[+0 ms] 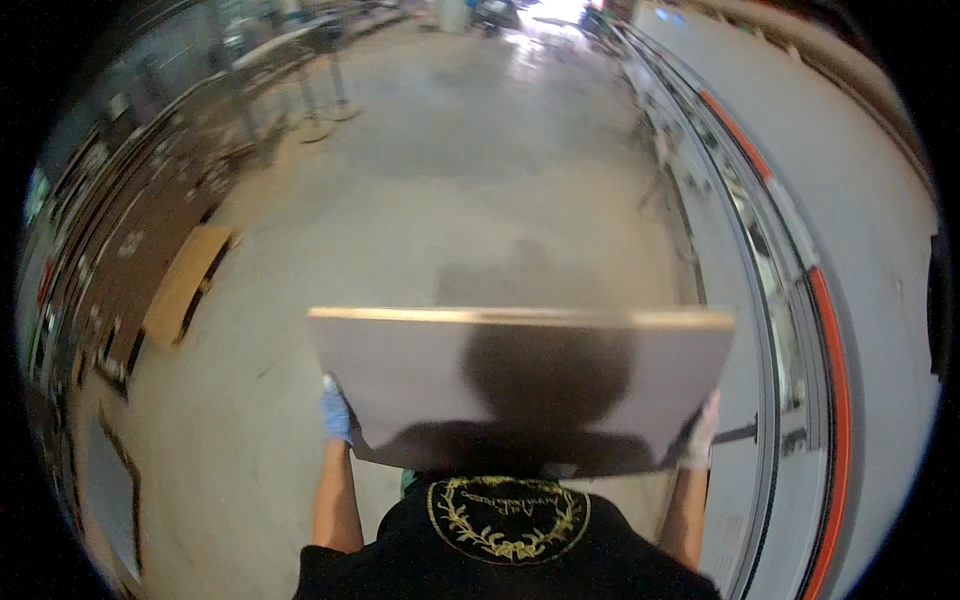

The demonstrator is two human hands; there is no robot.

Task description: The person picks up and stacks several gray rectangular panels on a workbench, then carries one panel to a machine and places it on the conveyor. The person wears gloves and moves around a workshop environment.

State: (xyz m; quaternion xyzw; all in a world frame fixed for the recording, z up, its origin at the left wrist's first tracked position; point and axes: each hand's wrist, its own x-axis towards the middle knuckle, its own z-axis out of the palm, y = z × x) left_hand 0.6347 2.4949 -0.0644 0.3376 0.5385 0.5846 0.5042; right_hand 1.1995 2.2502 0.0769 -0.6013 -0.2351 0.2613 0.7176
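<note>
A wide, dark brown board [400,375] with a pale, raw-looking far edge is held across in front of my body. My left hand [336,412], in a blue glove, grips its left short edge near the lower corner. On the opposite short edge, my right hand [701,432] in a pale glove holds the board near its lower right corner. The fingers of both hands are partly hidden beneath the board. A shadow of a head and shoulders falls over its face.
Along the right runs a long grey machine [800,330] with red-orange strips. To the left, a light brown panel [187,283] lies beside long racks or stacks of dark material [130,240]. A grey panel [110,490] is at lower left. Grey floor [470,180] stretches toward a bright opening.
</note>
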